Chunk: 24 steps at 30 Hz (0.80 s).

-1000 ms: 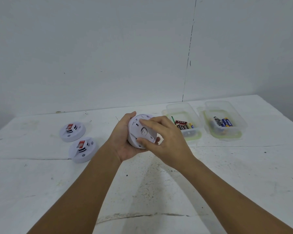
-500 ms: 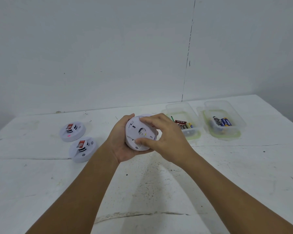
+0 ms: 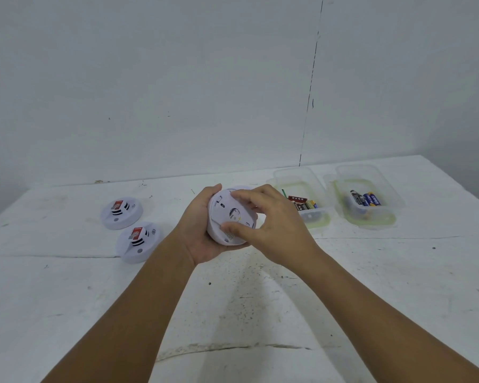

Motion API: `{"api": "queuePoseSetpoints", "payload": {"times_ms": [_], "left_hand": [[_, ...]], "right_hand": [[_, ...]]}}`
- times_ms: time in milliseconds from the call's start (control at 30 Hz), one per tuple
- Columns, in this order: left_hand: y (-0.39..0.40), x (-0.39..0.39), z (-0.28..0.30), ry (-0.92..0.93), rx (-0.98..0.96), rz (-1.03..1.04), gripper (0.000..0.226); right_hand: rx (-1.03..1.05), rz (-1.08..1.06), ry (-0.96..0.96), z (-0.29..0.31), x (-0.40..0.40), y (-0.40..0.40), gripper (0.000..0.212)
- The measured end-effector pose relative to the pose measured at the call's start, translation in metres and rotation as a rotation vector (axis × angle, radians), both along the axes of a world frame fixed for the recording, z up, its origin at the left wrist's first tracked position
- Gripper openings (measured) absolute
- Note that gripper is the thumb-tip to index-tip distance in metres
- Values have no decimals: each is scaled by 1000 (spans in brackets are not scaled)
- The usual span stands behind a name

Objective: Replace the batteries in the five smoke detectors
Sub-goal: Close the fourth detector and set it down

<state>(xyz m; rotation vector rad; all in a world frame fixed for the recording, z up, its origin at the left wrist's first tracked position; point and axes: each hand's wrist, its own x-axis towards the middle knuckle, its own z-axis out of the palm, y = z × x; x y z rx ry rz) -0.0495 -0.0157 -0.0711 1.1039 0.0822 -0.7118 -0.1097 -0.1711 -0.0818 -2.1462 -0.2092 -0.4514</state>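
A round white smoke detector (image 3: pixel 227 214) is held up over the middle of the table with its back plate facing me. My left hand (image 3: pixel 198 230) cups it from the left and below. My right hand (image 3: pixel 271 225) grips the back plate, fingers on its top edge and thumb on its lower edge. Two more white smoke detectors (image 3: pixel 121 212) (image 3: pixel 138 241) lie on the table at the left, each with a red tag on top. Behind my right hand stands a clear tub (image 3: pixel 296 179) with mixed batteries (image 3: pixel 304 203). Further right, another clear tub (image 3: pixel 371 217) holds blue and black batteries (image 3: pixel 365 199).
The white table (image 3: pixel 260 299) is scuffed and cracked, with a long crack running across near the front. A grey wall stands right behind the table's far edge. The table's right edge slopes off at the far right.
The detector has tilted and shifted slightly left in my hands. My right hand's fingers have moved round the back plate, thumb now on its lower edge.
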Motion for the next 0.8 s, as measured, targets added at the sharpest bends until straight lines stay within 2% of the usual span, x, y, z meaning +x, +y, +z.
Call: {"api": "queuePoseSetpoints", "payload": {"times_ms": [500, 800], "left_hand": [[-2, -1, 5, 7, 99, 48, 53], [-2, -1, 5, -39, 101, 81, 58]], "right_hand": [[-11, -79, 35, 0, -2, 6, 53], [118, -56, 62, -6, 0, 7, 52]]}}
